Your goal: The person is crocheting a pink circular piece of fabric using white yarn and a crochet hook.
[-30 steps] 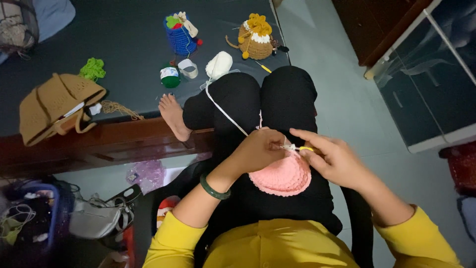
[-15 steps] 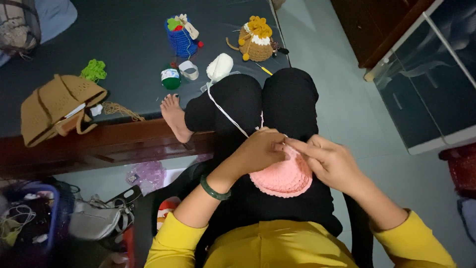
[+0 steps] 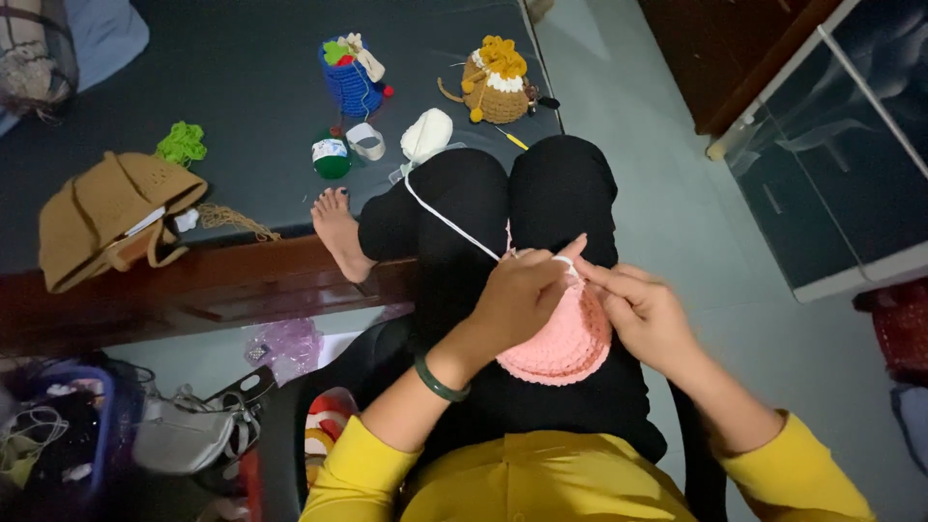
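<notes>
A round pink crochet piece (image 3: 561, 343) rests on my lap over black trousers. My left hand (image 3: 517, 295), with a green bangle on the wrist, grips its upper edge. My right hand (image 3: 643, 314) pinches the same edge from the right, fingers closed; any hook in it is hidden. A white yarn strand (image 3: 449, 220) runs from my hands up over my knee to a white yarn ball (image 3: 426, 133) on the dark mat.
On the mat lie a blue crochet basket (image 3: 350, 82), a tan and yellow crochet pouch (image 3: 495, 87), a green yarn ball (image 3: 331, 158), a tape roll (image 3: 365, 141) and a brown hat (image 3: 111, 213). A glass-fronted cabinet (image 3: 831, 145) stands at the right. Bags clutter the floor at lower left.
My right hand has closed in toward the left hand at the pink piece's top edge; the yellow tip seen by it earlier is now hidden.
</notes>
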